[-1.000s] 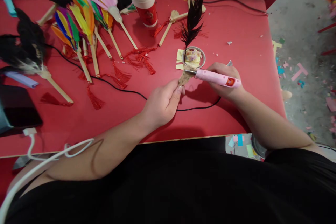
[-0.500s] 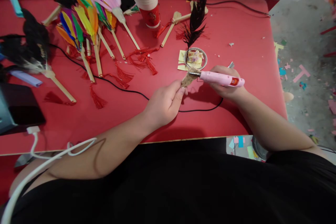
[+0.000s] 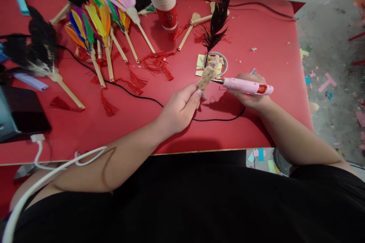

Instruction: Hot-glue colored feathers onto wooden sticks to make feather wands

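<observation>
My left hand (image 3: 180,107) is closed around a flat tan piece (image 3: 207,77) with a rounded, speckled end; any handle is hidden in the fist. A black feather (image 3: 219,17) rises from behind the rounded end; whether it is fixed there I cannot tell. In my right hand (image 3: 251,93) is a pink glue gun (image 3: 242,85), its metal nozzle pointing left at the piece's right edge. Just behind the piece, a small round dish (image 3: 226,69) with yellowish, stained contents sits on yellow paper (image 3: 199,60).
Finished-looking feather fans (image 3: 107,41) with wooden sticks and red tassels lie at the left. Stacked paper cups (image 3: 164,0) stand behind. Bare sticks (image 3: 186,37) lie near them. A black cord (image 3: 148,99) crosses the red table (image 3: 265,45); a dark box (image 3: 23,114) sits left.
The glue gun's nozzle has shifted from across the tan piece to its right edge. The piece's rounded face shows more fully. The view has shifted slightly.
</observation>
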`<state>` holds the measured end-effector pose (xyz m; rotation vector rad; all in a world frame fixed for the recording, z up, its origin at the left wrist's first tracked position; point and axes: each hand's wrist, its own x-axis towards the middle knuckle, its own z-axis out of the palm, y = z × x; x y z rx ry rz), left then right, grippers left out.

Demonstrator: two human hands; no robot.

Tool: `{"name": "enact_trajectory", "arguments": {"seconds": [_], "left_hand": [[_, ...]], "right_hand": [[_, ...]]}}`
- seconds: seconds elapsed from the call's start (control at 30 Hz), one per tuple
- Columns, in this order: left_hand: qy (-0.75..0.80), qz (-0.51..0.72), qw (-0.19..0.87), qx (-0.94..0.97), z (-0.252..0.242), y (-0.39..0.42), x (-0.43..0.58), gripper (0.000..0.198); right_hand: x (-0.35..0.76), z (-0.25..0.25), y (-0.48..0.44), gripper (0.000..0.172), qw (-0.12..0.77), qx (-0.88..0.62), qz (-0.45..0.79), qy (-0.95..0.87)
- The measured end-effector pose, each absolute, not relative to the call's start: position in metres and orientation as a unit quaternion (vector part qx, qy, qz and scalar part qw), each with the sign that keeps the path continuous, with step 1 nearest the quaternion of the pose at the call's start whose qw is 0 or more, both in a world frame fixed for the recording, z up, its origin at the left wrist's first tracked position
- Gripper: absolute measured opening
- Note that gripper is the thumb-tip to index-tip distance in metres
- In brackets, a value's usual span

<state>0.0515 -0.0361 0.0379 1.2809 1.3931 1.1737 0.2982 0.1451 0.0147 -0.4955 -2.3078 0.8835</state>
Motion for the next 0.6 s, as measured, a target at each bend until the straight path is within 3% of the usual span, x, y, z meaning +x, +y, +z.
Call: {"name": "enact_trajectory", "arguments": {"seconds": [0.23,0.6], "left_hand": [[0.529,0.499,0.473,0.498,0.0321,-0.0353,0.0507,0.038],[0.516,0.507,0.485,0.491,0.0296,-0.0368,0.0521,0.043]], "right_hand": [[0.3002,0.0132,0.1473,0.05,0.285,-0.246,0.326,-0.867],[0.3032,0.0113,0.1496,0.024,0.28,-0.241,0.339,-0.865]]}}
